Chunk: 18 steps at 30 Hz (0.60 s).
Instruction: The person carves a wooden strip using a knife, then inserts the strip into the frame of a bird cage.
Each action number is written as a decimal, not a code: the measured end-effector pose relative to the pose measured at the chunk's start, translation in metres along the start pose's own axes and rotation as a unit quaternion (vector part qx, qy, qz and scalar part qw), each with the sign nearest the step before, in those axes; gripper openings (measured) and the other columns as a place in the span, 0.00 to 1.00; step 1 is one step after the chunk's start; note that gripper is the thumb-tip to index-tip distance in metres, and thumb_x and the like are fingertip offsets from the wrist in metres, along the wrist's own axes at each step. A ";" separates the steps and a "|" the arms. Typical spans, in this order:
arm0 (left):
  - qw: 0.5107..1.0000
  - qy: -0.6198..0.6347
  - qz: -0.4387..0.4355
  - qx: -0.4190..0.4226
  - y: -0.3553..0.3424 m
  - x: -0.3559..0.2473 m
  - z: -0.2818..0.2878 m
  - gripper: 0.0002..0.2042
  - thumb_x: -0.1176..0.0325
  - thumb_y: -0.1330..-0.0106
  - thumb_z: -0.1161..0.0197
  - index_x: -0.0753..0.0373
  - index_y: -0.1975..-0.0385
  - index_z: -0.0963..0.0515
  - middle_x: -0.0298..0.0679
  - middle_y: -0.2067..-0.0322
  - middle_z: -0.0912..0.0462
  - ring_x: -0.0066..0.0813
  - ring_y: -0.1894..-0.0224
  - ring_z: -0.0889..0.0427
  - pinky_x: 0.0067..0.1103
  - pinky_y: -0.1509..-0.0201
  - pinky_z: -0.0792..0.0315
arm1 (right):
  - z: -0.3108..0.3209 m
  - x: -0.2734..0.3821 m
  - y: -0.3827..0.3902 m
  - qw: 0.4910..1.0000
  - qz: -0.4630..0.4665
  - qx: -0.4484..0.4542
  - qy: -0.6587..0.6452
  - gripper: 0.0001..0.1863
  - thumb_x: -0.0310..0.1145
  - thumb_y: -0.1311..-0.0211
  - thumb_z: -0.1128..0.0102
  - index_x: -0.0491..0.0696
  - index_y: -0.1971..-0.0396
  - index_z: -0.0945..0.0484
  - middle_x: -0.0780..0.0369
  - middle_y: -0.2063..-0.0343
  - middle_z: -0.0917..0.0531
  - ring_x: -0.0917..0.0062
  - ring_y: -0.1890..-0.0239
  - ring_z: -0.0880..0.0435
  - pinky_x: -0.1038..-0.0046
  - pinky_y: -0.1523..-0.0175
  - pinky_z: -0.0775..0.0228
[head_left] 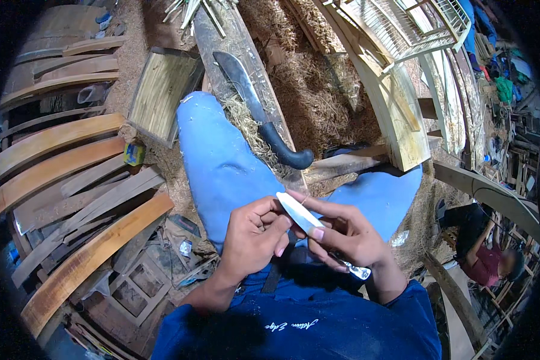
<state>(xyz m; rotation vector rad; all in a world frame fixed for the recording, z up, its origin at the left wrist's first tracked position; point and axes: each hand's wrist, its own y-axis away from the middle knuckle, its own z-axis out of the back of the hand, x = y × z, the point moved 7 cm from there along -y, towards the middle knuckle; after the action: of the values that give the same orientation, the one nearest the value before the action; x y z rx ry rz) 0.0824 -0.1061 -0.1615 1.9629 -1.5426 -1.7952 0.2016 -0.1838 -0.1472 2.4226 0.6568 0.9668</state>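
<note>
A small knife (299,213) with a shiny silver handle lies across my right hand (348,240). My fingers grip it, the thumb resting on the blade, with the tip pointing up and left. A very thin sliver shows by the blade. My left hand (252,237) is curled just left of the blade, and what its pinched fingers hold is too small to name. Beyond my hands, a large curved blade (237,75) with a black handle lies on a long worn plank (216,33), beside pale shavings (246,126) between my legs.
Curved wooden boards (72,147) are stacked at the left. A shallow wooden box (162,90) lies beside the plank. Slatted frames (420,24) stand upper right on pale boards (396,120). A person in a red top (486,264) sits at the right; another's blue legs (480,30) show farther back.
</note>
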 end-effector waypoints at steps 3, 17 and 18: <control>1.000 -0.010 0.006 0.002 0.001 -0.001 0.000 0.07 0.75 0.26 0.43 0.72 0.56 0.22 0.45 0.72 0.14 0.15 0.85 0.29 0.13 0.82 0.36 | -0.001 -0.003 0.000 1.000 0.004 0.018 0.008 0.29 0.24 0.24 0.55 0.49 0.25 0.44 0.67 0.82 0.28 0.88 0.87 0.35 0.83 0.83 0.43; 0.998 -0.046 0.026 0.023 0.007 0.004 0.004 0.08 0.72 0.25 0.41 0.72 0.56 0.21 0.41 0.72 0.15 0.10 0.83 0.31 0.12 0.81 0.39 | 0.022 0.007 0.005 0.998 0.046 -0.033 -0.007 0.28 0.26 0.24 0.52 0.45 0.27 0.41 0.65 0.82 0.25 0.86 0.88 0.31 0.83 0.85 0.41; 0.999 -0.037 0.032 0.016 0.005 0.007 0.005 0.09 0.72 0.26 0.41 0.72 0.56 0.21 0.41 0.72 0.15 0.10 0.83 0.31 0.12 0.81 0.38 | 0.020 0.008 0.004 0.998 0.046 -0.033 -0.007 0.28 0.26 0.24 0.52 0.45 0.27 0.41 0.65 0.82 0.25 0.86 0.88 0.31 0.83 0.85 0.41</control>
<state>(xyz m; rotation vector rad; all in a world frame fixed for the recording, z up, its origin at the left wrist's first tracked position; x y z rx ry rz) 0.0736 -0.1107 -0.1648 1.8562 -1.6456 -1.8502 0.2222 -0.1873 -0.1542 2.4177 0.5044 0.9907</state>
